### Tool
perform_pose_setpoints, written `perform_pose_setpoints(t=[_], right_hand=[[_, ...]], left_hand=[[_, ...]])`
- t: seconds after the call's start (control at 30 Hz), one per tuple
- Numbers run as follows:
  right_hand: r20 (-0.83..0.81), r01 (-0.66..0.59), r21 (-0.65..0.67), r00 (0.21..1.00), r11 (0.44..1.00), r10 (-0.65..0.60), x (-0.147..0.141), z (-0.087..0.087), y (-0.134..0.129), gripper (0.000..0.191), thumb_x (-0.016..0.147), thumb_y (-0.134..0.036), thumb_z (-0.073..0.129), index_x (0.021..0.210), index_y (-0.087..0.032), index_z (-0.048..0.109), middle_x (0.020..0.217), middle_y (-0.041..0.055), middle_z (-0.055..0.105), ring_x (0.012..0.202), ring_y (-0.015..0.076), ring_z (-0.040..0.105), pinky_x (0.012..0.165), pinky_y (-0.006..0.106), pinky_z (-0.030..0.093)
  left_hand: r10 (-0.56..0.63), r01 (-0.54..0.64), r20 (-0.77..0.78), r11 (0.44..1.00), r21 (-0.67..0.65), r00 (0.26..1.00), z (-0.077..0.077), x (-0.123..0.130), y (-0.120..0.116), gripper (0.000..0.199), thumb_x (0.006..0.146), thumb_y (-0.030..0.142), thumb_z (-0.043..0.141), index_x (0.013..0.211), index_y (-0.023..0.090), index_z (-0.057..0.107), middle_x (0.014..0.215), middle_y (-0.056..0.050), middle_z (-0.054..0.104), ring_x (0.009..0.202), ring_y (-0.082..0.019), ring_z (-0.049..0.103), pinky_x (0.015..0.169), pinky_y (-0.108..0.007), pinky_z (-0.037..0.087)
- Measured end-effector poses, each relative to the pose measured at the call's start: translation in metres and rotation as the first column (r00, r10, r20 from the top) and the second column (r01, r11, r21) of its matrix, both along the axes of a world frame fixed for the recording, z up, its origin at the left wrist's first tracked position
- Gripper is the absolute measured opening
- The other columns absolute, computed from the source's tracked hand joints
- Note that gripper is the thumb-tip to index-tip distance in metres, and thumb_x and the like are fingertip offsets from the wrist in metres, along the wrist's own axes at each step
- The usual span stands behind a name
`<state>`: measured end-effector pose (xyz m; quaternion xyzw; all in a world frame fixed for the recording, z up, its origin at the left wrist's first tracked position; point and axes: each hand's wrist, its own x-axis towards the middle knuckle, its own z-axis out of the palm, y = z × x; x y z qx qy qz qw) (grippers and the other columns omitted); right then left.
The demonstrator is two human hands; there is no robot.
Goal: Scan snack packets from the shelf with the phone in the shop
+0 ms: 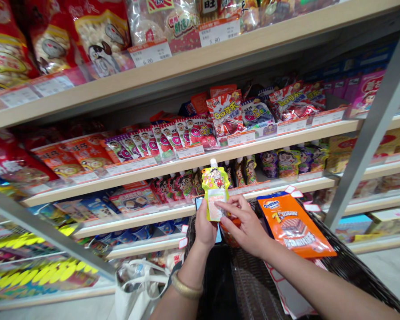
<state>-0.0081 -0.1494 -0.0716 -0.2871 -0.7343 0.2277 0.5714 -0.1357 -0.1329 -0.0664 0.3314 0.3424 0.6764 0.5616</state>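
In the head view, the left hand point(204, 227) holds a yellow pouch point(216, 183) by its lower left side, thumb on the front. The pouch stands nearly upright in front of the shelves, white cap on top. The right hand point(245, 222) has its fingers loosely spread, the index fingertip on the pouch's pale label and the thumb near its bottom edge; whether it also grips cannot be told. A phone point(218, 234) shows partly behind the pouch and left hand; what supports it is hidden. A bracelet point(186, 286) circles the left wrist.

Below the forearms is a dark woven basket point(350, 266). An orange Ovaltine pack point(295, 226) lies tilted at it, beyond the right forearm. A white bag point(136, 289) is to the left of the left forearm.

Behind, capped pouches point(288, 162) line a lower shelf. Small candy bags point(225, 113) fill the one above, and large snack bags point(100, 38) the top.
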Motion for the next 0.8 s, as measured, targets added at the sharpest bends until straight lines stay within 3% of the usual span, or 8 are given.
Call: perform_pose_setpoints(t=[0.8], right_hand=[[-0.001, 0.006, -0.051, 1.0, 0.999, -0.006, 0.0006, 0.0038, -0.0029, 0.036, 0.091, -0.021, 0.057, 0.124, -0.031, 0.063, 0.108, 0.0057, 0.05, 0.097, 0.0197, 0.059, 0.083, 0.036, 0.054]], left_hand=[[0.004, -0.003, -0.022, 0.999, 0.035, 1.0, 0.0039, 0.0019, -0.0018, 0.052, 0.08, 0.058, 0.06, 0.106, 0.014, 0.068, 0.109, -0.012, 0.075, 0.11, -0.029, 0.068, 0.1, -0.041, 0.051]])
